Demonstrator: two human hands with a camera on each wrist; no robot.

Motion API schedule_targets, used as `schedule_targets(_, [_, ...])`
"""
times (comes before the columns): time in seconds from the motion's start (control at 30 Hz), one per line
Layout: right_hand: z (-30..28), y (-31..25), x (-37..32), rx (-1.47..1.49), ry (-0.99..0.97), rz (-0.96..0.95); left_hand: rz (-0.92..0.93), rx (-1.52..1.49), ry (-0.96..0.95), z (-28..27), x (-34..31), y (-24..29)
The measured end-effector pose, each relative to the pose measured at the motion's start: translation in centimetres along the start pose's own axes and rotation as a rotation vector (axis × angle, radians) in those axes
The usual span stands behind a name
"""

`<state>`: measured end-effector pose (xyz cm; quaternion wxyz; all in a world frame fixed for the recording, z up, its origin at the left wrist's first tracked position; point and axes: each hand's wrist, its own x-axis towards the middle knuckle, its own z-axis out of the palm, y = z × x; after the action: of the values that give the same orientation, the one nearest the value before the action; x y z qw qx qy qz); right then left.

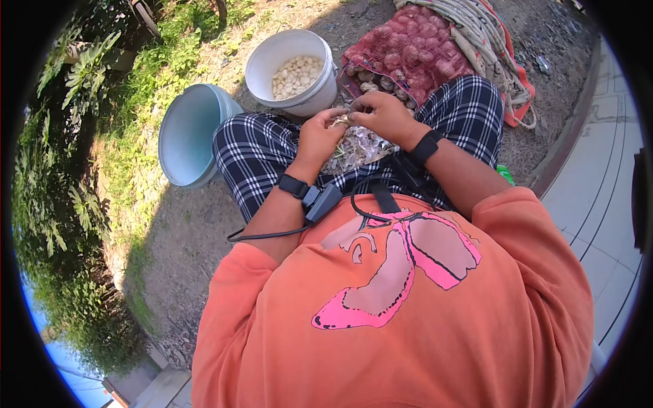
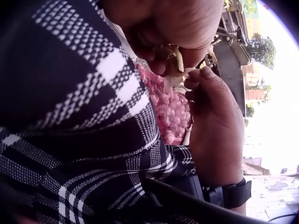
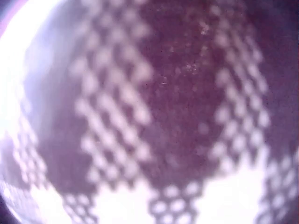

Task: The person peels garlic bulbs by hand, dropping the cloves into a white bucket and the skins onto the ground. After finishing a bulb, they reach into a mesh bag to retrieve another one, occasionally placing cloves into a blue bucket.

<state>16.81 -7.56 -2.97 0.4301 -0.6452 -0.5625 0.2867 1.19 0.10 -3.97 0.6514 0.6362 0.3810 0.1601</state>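
Above the lap, the left hand (image 1: 318,141) and right hand (image 1: 389,121) meet at the fingertips over a heap of garlic skins (image 1: 360,151). In the left wrist view, the curled fingers of the left hand (image 2: 173,28) hold garlic with a pale yellowish strip (image 2: 180,60) showing. Thumb and finger of the right hand (image 2: 217,123) pinch its thin whitish skin beside them; most of the garlic is hidden by the fingers. Only blurred plaid cloth (image 3: 182,93) fills the right wrist view, with no hand there.
Ahead stands a white bucket (image 1: 326,88) holding pale peeled cloves (image 1: 297,76). A bluish bucket (image 1: 194,173) is at its left. A red mesh sack (image 1: 415,51) of garlic bulbs lies front right, beside a striped cloth (image 1: 479,41). Plaid-covered knees (image 1: 248,153) flank the hands.
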Motion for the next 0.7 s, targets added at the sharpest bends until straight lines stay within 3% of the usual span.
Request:
schedule_targets(0.1, [0.3,0.0,0.0,0.063,-0.062,0.111,0.021,0.09,0.04,0.2,-0.4,0.6])
schedule_targets(0.43, [0.4,-0.1,0.0,-0.05,-0.073,0.026,0.071,0.279,0.029,0.2,-0.8,1.1])
schedule_targets(0.5, [0.4,0.0,0.1,-0.138,-0.056,-0.046,-0.025,0.231,-0.012,0.3,-1.1,1.9])
schedule_targets(0.63, [0.3,-0.1,0.2,-0.129,-0.058,-0.071,0.044,0.17,-0.007,0.1,-0.7,0.7])
schedule_targets(0.7, [0.2,-0.3,0.3,-0.093,0.001,-0.034,-0.015,-0.13,-0.05,0.1,-0.7,1.1])
